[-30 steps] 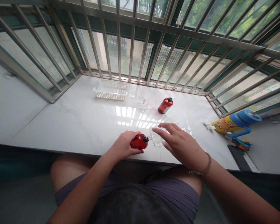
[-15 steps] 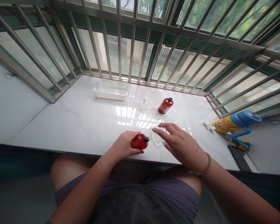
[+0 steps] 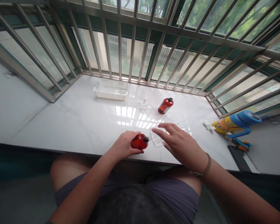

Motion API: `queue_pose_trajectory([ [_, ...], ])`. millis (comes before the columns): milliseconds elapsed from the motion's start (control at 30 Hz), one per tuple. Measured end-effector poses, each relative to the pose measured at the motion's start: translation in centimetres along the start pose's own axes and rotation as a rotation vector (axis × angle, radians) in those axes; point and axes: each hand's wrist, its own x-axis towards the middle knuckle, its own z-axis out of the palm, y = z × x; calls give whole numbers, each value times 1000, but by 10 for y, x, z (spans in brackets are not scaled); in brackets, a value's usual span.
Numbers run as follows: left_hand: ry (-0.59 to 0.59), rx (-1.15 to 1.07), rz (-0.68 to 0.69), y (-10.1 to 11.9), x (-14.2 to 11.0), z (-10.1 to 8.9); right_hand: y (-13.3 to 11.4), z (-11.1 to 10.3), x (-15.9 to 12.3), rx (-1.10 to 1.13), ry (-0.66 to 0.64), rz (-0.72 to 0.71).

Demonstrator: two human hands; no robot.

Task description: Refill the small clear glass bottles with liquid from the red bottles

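My left hand (image 3: 125, 143) is wrapped round a red, see-through bottle (image 3: 139, 142), which lies tilted with its dark neck (image 3: 146, 139) pointing right. That neck is close to the left side of a clear plastic container (image 3: 157, 142) on the tabletop. Over the container is my right hand (image 3: 177, 141), its fingers curved along the far and left edges and the thumb at the near side. It appears to hold the container, though the hand hides part of it. Whether any liquid flows is too small to tell.
A second red bottle (image 3: 165, 106) with a black cap stands farther back, near a small clear object (image 3: 144, 103). A white perforated basket (image 3: 110, 95) sits by the window bars. At right are crumpled tissue (image 3: 208, 125), a blue-yellow flask (image 3: 235, 121) and a black phone (image 3: 239, 158).
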Motion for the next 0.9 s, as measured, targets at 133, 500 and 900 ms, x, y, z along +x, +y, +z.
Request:
queue_pose_trajectory([
  [133,-4,-1,1,0,0,0,0,-1,0,-4,-3,-5],
  [500,4,-7,7,-2,-1,1,1,1,0,-22,8,-10],
  [900,3,-1,11,-4,-1,3,2,2,0,-33,0,-12],
])
